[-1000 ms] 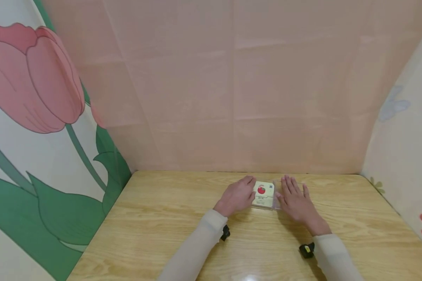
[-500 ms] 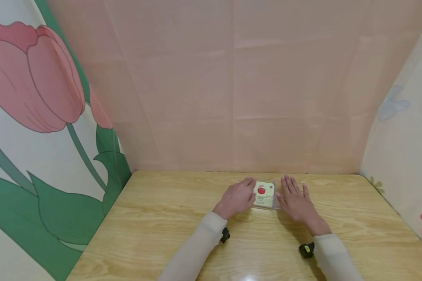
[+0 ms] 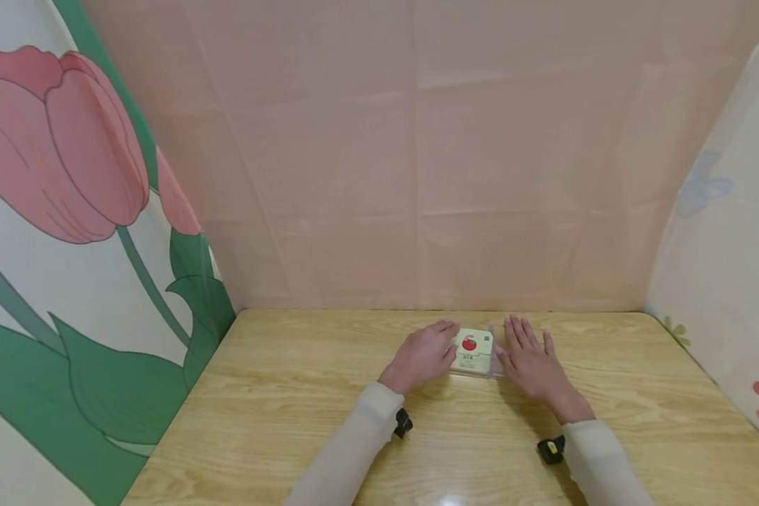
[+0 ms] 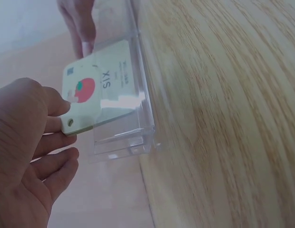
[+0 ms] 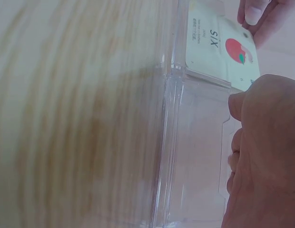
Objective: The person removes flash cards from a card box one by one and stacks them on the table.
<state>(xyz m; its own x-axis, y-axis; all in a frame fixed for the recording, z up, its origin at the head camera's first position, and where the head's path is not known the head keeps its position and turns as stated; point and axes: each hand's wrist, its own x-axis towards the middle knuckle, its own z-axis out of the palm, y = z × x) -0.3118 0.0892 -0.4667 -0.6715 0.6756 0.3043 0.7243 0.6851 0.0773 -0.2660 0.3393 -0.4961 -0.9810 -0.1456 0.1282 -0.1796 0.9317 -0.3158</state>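
In the head view a pale flashcard [image 3: 472,351] printed with a red fruit and the word SIX lies at the far side of the table. It has a hole in one corner and sits partly in a clear plastic box [image 4: 146,102]; whether more cards lie under it I cannot tell. My left hand [image 3: 420,355] pinches the card's outer edge, thumb and fingers on its two faces. My right hand [image 3: 534,362] rests flat, fingers straight, on the other clear half of the box [image 5: 197,147], which is joined side by side to the half with the card.
The wooden table [image 3: 303,379] extends around both hands. A pink cloth backdrop [image 3: 417,176] rises just behind its far edge. Walls with flower pictures stand left and right. Each wrist wears a small black camera [image 3: 551,450].
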